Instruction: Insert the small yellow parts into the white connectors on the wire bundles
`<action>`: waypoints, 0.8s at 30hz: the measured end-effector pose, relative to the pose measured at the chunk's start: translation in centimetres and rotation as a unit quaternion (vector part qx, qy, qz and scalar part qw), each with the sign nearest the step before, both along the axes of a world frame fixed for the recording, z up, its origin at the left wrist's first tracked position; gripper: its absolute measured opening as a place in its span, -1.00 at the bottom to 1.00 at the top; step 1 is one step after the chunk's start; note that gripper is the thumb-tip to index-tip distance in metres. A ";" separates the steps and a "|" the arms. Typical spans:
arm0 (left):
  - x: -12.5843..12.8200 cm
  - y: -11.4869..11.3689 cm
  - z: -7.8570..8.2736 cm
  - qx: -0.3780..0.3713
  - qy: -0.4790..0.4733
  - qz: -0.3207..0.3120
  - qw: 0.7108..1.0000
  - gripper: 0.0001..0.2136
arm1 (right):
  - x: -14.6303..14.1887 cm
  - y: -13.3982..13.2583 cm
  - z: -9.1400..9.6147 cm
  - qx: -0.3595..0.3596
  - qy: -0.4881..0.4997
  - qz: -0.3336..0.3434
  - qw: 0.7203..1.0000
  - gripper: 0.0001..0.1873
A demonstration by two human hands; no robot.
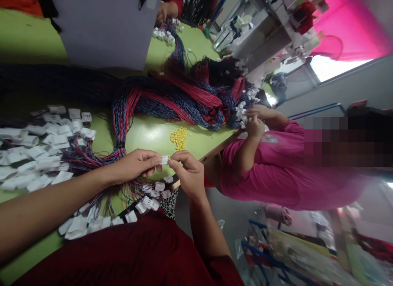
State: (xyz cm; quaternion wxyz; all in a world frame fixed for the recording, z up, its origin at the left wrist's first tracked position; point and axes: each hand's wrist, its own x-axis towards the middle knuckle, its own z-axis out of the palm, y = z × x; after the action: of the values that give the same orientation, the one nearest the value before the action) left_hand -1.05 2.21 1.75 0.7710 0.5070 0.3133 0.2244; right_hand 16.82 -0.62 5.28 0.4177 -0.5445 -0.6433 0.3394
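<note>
My left hand (143, 162) pinches a white plastic wire connector (165, 160) between thumb and fingers. My right hand (189, 171) is closed at the connector's other end, thumb and forefinger together. A speck of yellow shows at those fingertips, apparently a small yellow piece, mostly hidden. Just beyond my hands lies a pile of small yellow pieces (179, 138) on the green table (147, 132). Beside my left forearm, a tied bundle of blue, red and black wires (121, 114) fans out into many white connectors (58, 134). More white connectors (76, 228) hang near my body.
Long twisted wire bundles (172, 97) stretch across the table. A grey panel (107, 28) stands at the back. To the right, a co-worker in a pink shirt (270, 167) handles white connectors (241, 114). Another person's hand (166, 11) is at the far side.
</note>
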 end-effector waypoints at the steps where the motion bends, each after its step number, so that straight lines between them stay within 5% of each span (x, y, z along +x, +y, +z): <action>1: 0.0 0.0 0.0 0.003 0.000 0.003 1.000 -0.67 | -0.1 0.0 0.1 0.006 -0.015 0.002 1.000 -0.92; 11: 0.1 0.1 0.1 0.009 0.016 0.037 0.999 -0.68 | -0.4 -1.2 -0.4 0.122 -0.163 0.000 0.979 -0.83; 24: 0.1 0.1 0.4 0.014 0.022 0.039 0.999 -0.68 | 0.0 -1.7 -1.1 0.147 -0.160 -0.006 0.976 -0.75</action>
State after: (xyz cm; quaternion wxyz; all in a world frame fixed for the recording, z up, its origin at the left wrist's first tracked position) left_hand -0.92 2.31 2.15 0.7475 0.5099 0.3462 0.2479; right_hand 16.84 -2.29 4.14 0.3872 -0.5286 -0.7410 0.1472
